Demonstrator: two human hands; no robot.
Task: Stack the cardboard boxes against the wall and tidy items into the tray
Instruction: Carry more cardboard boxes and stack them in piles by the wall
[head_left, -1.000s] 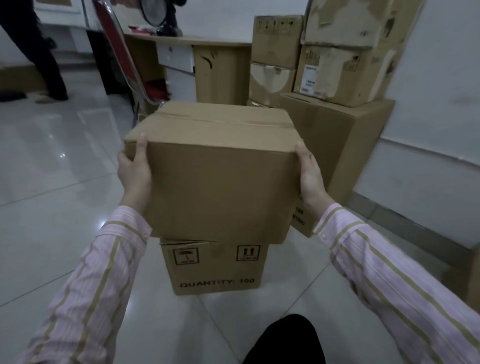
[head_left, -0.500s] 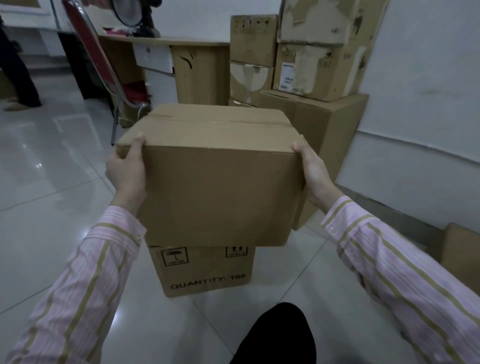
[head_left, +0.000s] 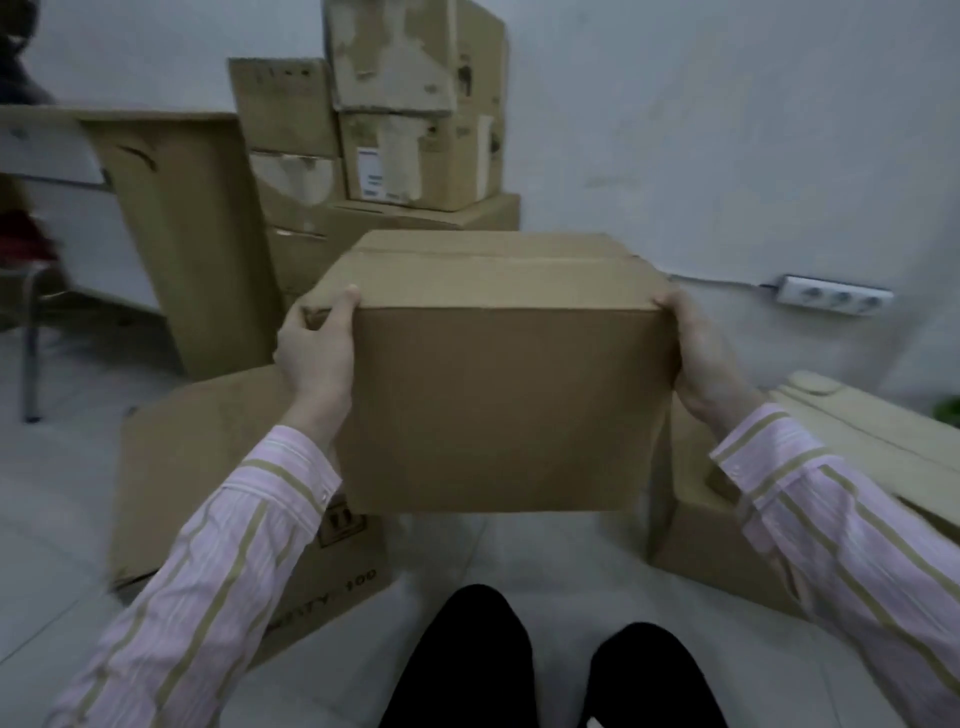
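A: Where is the plain brown taped cardboard box (head_left: 498, 374)?
B: Held mid-frame, long side running left to right. Left hand (head_left: 317, 348) and right hand (head_left: 701, 353) clamp its ends, fingers curled over the top corners. The white wall (head_left: 727, 130) is straight beyond.

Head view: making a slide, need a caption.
Left hand and right hand hold a cardboard box near stacked boxes.

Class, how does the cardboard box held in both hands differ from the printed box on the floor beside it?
The held box is clear of the floor, left hand and right hand gripping its sides; the printed box rests on it. The held box's near face is plain; the printed box shows symbols and "100". Both are brown cardboard.
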